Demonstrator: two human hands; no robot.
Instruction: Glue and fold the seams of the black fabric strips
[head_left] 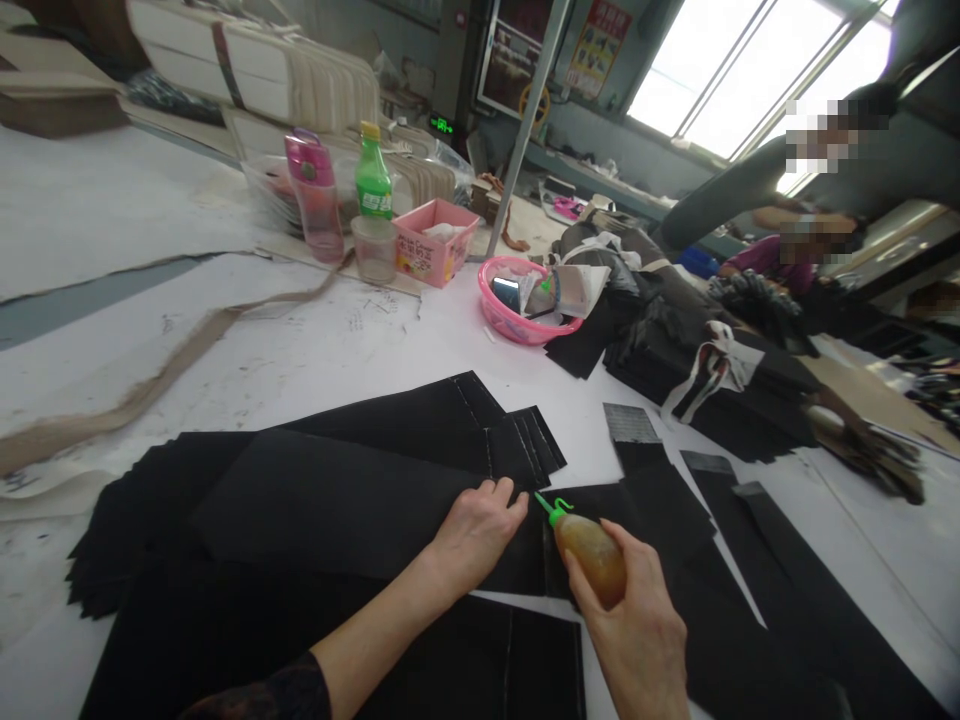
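My right hand (637, 610) is wrapped round a squeeze bottle (596, 560) of amber liquid. The bottle's green nozzle points up and left, its tip close above the black pieces. Just left of the tip, my left hand (480, 535) rests with bent fingers at the upper edge of a black fabric panel (352, 500), seeming to grip it; the fingertips are partly hidden. Under and behind this panel lies a fanned stack of black panels (127, 530), some with pale stitch lines. Another black panel (450, 650) lies nearest me.
More black strips (810, 590) lie at right, with tied black bundles (712, 390) behind. A pink basket (517, 325) holds a phone and small items. Further back stand a pink box (435, 245), a green bottle (373, 185) and a pink-lidded bottle (319, 205). A co-worker (810, 240) is at the right.
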